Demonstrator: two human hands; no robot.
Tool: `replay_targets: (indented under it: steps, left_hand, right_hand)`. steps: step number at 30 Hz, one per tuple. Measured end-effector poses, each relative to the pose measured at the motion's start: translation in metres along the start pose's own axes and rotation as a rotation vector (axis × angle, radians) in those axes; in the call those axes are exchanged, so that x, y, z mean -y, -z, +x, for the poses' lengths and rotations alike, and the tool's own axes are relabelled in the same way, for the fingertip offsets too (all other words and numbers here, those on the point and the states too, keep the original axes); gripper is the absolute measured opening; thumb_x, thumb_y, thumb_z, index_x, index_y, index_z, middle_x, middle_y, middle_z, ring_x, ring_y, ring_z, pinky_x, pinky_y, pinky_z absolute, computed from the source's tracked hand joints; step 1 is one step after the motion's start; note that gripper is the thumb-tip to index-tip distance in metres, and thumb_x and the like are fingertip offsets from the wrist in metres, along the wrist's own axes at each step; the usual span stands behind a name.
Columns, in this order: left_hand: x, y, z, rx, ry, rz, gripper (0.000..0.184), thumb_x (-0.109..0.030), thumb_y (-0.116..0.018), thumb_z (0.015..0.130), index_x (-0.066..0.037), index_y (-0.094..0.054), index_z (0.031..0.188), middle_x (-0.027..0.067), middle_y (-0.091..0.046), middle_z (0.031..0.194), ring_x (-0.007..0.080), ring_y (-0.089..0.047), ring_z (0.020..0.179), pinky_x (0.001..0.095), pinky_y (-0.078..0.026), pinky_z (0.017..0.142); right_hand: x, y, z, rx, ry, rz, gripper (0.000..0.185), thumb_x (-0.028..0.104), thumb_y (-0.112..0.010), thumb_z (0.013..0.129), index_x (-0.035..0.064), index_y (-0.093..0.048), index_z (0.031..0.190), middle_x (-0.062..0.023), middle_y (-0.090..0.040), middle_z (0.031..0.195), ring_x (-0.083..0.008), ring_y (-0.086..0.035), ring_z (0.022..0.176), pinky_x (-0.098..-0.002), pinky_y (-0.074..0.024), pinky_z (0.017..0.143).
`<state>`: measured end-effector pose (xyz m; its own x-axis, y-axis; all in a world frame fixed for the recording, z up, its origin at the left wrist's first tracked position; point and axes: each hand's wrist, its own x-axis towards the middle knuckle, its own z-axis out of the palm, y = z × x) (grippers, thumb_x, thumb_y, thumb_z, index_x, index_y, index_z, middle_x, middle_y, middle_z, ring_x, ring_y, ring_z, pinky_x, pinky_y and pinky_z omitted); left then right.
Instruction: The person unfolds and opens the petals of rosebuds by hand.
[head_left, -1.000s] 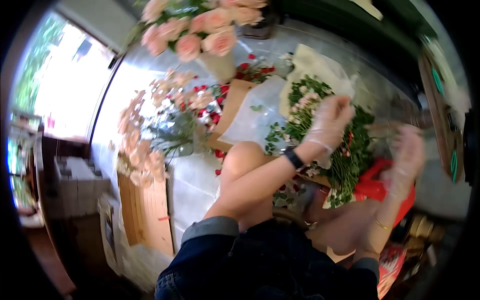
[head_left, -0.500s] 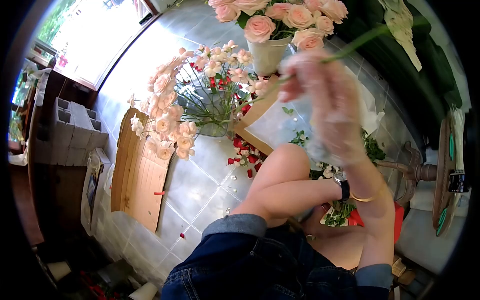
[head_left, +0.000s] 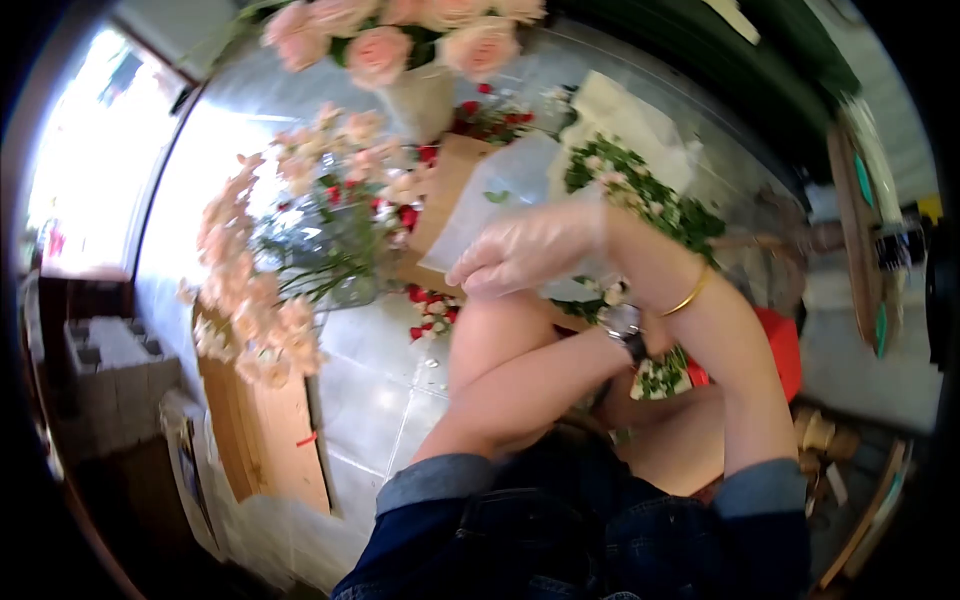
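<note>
My right hand, in a clear glove and with a gold bangle on the wrist, is stretched leftward above my knee. Its fingers are pressed together, and anything between them is too blurred to tell. Beneath my right forearm, my left hand is mostly hidden beyond a watch, with its fingers out of sight. Leafy greenery with small pale blooms lies beyond my hands on cream wrapping. White sheeting rests over brown card. To the left, peach roses stand in a clear container.
Large pink roses fill a pale vase. Red petals are scattered near my knee. Cardboard lies on the tiles at left, beside grey blocks. A red item sits at right.
My right hand has dropped from its raised position and moved left; the green stem it held is no longer visible. The view has also shifted, and my left hand remains low by the greenery.
</note>
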<state>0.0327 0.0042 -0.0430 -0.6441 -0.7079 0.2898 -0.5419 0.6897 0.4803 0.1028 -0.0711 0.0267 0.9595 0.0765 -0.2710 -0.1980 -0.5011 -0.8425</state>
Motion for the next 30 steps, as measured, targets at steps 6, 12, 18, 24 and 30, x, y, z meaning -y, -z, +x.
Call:
replay_targets:
  steps: [6, 12, 18, 24, 30]
  left_hand:
    - [0.005, 0.031, -0.013, -0.153, 0.04, 0.318, 0.008, -0.011, -0.055, 0.06, -0.003, -0.055, 0.062, 0.01, -0.052, 0.056, 0.0235, -0.054, 0.052, 0.036, -0.04, 0.047]
    - [0.05, 0.045, -0.013, -0.063, 0.149, 0.514, 0.008, -0.009, -0.057, 0.061, -0.007, -0.054, 0.068, 0.0056, -0.052, 0.06, 0.0185, -0.055, 0.056, 0.032, -0.041, 0.047]
    - [0.07, 0.037, -0.004, -0.03, 0.219, 1.076, 0.009, -0.013, -0.061, 0.071, -0.008, -0.054, 0.073, 0.005, -0.054, 0.063, 0.0182, -0.057, 0.055, 0.0295, -0.043, 0.047]
    - [0.035, 0.07, 0.018, 0.251, 0.52, 0.279, 0.024, -0.026, -0.059, 0.079, -0.006, -0.057, 0.094, 0.0143, -0.06, 0.089, 0.0313, -0.061, 0.082, 0.0397, -0.048, 0.071]
    - [0.035, 0.069, 0.019, 0.22, 0.483, 0.269, 0.024, -0.026, -0.059, 0.079, -0.006, -0.058, 0.092, 0.0142, -0.06, 0.088, 0.0323, -0.06, 0.08, 0.0406, -0.048, 0.07]
  right_hand:
    - [-0.02, 0.015, -0.175, -1.014, -0.172, 0.527, 0.033, 0.03, -0.051, 0.09, 0.0043, -0.061, 0.108, -0.0044, -0.063, 0.094, -0.011, -0.058, 0.085, -0.0268, -0.0464, 0.075]
    - [-0.238, -0.11, -0.277, -1.332, -1.021, 0.555, 0.016, 0.015, -0.048, 0.086, 0.0038, -0.06, 0.087, -0.0046, -0.058, 0.067, -0.0115, -0.053, 0.053, -0.0272, -0.0431, 0.048]
    - [-0.314, -0.236, -0.235, -0.977, -0.903, -0.164, 0.026, 0.009, -0.049, 0.083, 0.002, -0.06, 0.105, -0.0122, -0.062, 0.099, -0.025, -0.062, 0.088, -0.033, -0.05, 0.072]
    - [-0.315, -0.24, -0.204, -0.954, -1.101, -0.157, 0.025, 0.015, -0.05, 0.083, 0.0032, -0.064, 0.1, -0.0162, -0.058, 0.103, -0.0318, -0.055, 0.096, -0.035, -0.0432, 0.086]
    - [-0.319, -0.215, -0.229, -1.124, -1.16, 0.418, 0.023, 0.014, -0.05, 0.084, -0.003, -0.064, 0.09, -0.0133, -0.06, 0.09, -0.0214, -0.063, 0.074, -0.03, -0.0492, 0.066]
